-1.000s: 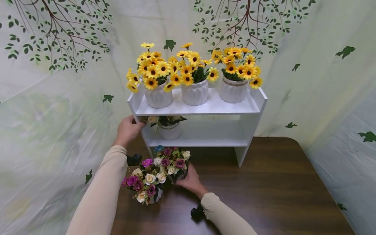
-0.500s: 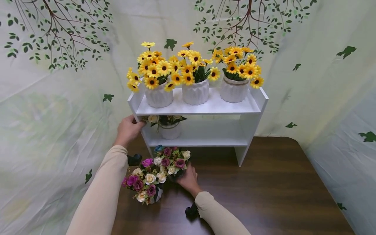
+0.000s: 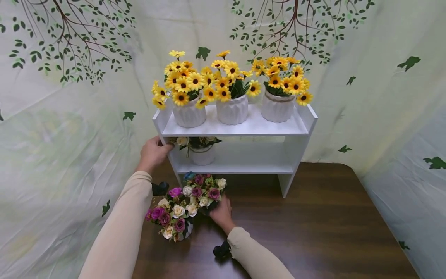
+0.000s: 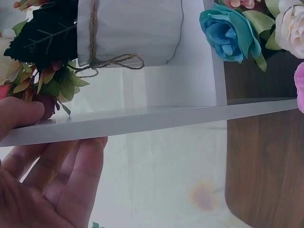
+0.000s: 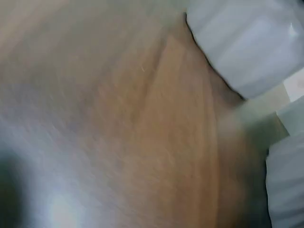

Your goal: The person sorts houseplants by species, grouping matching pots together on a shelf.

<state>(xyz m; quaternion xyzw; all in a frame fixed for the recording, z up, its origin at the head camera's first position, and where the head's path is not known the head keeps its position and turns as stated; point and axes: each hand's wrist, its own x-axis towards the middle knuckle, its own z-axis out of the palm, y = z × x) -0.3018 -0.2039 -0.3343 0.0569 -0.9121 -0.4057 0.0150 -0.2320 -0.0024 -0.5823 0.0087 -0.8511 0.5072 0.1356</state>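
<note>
My left hand (image 3: 152,154) grips the left side panel of the white shelf (image 3: 244,169), thumb inside and fingers outside, as the left wrist view shows. Low in front of the shelf, my right hand (image 3: 222,215) is around the pot of a mixed rose plant (image 3: 214,193) with purple, cream and blue blooms; its fingertips are hidden under the flowers. A second potted rose plant (image 3: 178,211) stands at the front left, its blooms overlapping the first. Two white ribbed pots, an upper one (image 5: 251,52) and a lower one (image 5: 289,180), show in the right wrist view; the hand is out of that frame.
Three pots of yellow daisies, left (image 3: 189,116), middle (image 3: 232,111) and right (image 3: 277,108), line the top shelf. A white pot (image 3: 203,155) of cream roses tied with twine stands at the middle tier's left. The brown table (image 3: 313,224) extends rightward.
My right wrist and forearm have swung left, and the hand has turned closer under the flowers. The left hand, shelf and plants have stayed put.
</note>
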